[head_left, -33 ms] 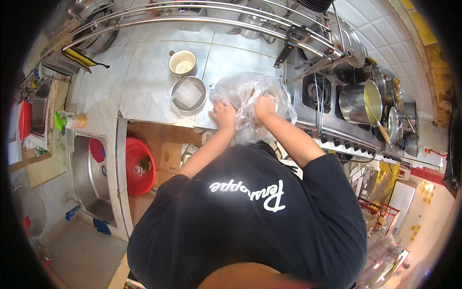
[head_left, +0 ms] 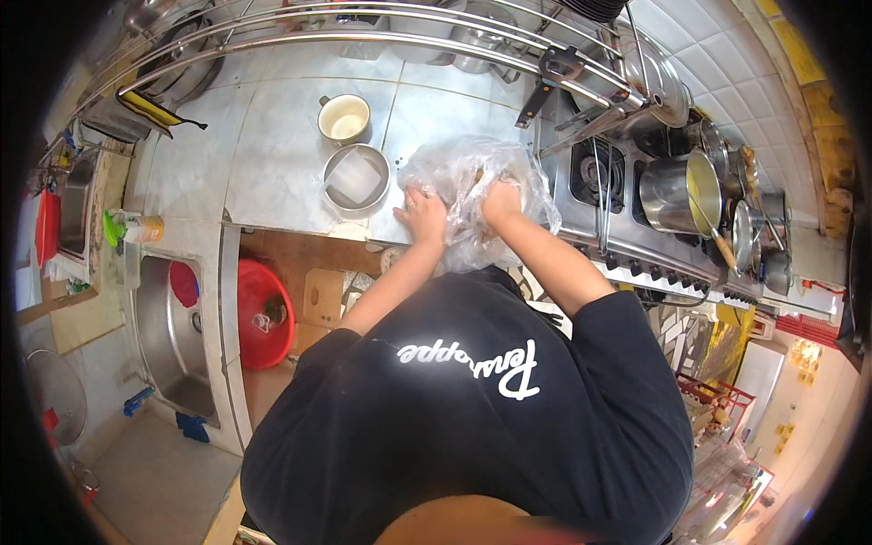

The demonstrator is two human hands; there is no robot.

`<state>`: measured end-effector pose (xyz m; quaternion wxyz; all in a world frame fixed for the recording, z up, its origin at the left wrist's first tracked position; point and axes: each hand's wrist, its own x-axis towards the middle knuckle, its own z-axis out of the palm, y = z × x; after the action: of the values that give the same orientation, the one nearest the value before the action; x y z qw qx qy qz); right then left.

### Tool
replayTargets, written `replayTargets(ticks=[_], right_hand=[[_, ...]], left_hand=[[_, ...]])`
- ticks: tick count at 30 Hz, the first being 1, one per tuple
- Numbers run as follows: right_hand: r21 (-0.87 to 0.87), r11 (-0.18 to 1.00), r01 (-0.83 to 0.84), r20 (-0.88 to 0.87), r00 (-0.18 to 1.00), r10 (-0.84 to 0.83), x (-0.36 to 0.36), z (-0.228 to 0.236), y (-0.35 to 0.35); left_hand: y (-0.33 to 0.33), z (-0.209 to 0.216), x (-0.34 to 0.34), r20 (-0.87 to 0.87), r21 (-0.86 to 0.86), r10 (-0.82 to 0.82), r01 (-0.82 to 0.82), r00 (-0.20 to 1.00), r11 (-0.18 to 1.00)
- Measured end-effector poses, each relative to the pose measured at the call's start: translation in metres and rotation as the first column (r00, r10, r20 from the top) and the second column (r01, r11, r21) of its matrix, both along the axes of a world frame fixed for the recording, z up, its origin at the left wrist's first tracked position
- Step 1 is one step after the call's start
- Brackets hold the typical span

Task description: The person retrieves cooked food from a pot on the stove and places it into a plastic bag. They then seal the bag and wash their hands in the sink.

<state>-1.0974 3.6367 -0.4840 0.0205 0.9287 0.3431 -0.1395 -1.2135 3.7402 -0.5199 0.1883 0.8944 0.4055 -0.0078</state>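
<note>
A clear, crumpled plastic bag [head_left: 445,163] lies at the counter's front edge, right in front of me. Something brownish shows faintly through it, too veiled to name. Against the bag's left side rests my left hand [head_left: 423,216], fingers spread. My right hand [head_left: 501,202] reaches into the bag's folds and is closed; the plastic hides its fingertips and what they grip. Left of the bag stands a round metal bowl [head_left: 379,185] with a white, translucent container [head_left: 354,177] tilted inside. Just behind the bowl is a cream mug [head_left: 345,118] with a dark rim.
To the right is a gas stove [head_left: 581,213] bearing a steel pot [head_left: 668,195]. A metal rack rail [head_left: 363,38] spans the back, and a black-handled utensil [head_left: 536,104] hangs from the rack. A sink [head_left: 168,341] and a red basin [head_left: 283,313] are at left.
</note>
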Motion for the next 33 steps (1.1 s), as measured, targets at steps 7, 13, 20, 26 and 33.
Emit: replayTargets(ticks=[7,13,20,26,33], right_hand=[[0.094,0.996,-0.004,-0.109,0.994,0.014,0.009,0.008,-0.013],[-0.038,0.915,-0.402,-0.121,0.911,0.395,0.013,0.022,-0.026],[-0.07,0.827,-0.558,-0.091,0.829,0.552,0.014,0.037,-0.035],[0.07,0.864,-0.498,-0.151,0.851,0.503,0.018,0.03,-0.072],[0.353,0.892,-0.283,-0.153,0.923,0.353,0.023,0.033,-0.095]], left_hand=[[0.004,0.004,0.008,0.072,-0.058,-0.058,0.063,0.996,0.996],[0.01,0.012,0.015,0.003,-0.141,-0.084,0.083,0.996,0.987],[0.012,0.005,0.024,-0.064,-0.198,-0.121,0.106,0.991,0.974],[0.014,0.0,0.021,-0.037,-0.253,-0.03,0.02,0.999,0.967],[0.013,0.011,0.024,-0.106,-0.279,-0.053,0.021,0.993,0.96]])
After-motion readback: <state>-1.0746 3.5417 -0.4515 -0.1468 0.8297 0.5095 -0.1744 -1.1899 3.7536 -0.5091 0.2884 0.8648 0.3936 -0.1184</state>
